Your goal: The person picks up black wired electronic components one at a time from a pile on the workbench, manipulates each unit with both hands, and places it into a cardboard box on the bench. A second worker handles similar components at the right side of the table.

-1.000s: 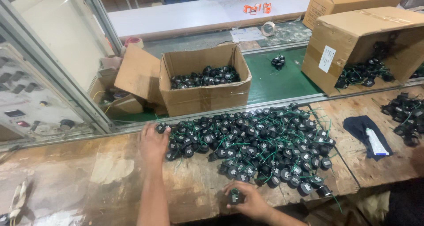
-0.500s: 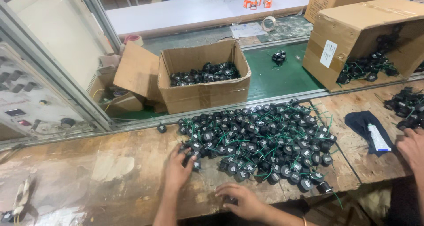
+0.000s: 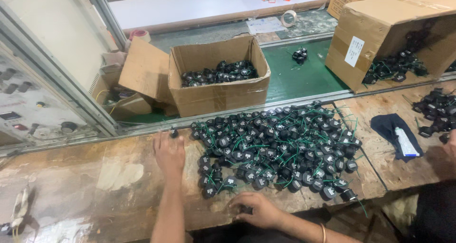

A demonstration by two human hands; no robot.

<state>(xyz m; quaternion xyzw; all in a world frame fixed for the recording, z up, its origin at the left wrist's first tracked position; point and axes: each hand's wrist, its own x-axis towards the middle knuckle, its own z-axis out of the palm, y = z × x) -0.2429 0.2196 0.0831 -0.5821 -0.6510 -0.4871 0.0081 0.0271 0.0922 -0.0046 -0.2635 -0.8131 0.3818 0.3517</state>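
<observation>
A wide pile of small black round parts with green wires (image 3: 280, 148) covers the worn wooden bench (image 3: 95, 191). My left hand (image 3: 169, 153) lies flat on the bench just left of the pile, fingers apart, fingertips close to one lone black part (image 3: 174, 133). My right hand (image 3: 256, 210) is at the bench's near edge below the pile, fingers curled around a black part (image 3: 245, 209) that is mostly hidden by them.
An open cardboard box of the same parts (image 3: 216, 88) stands behind the pile on a green belt (image 3: 304, 79). A second box (image 3: 394, 29) lies on its side at right. A dark cloth with a white tube (image 3: 396, 135), another person's hand (image 3: 449, 145) and a control panel (image 3: 28, 110) flank the bench.
My left hand went from the lone part down to the pile's left edge, then back up to the lone part. My right hand stayed at the near edge.
</observation>
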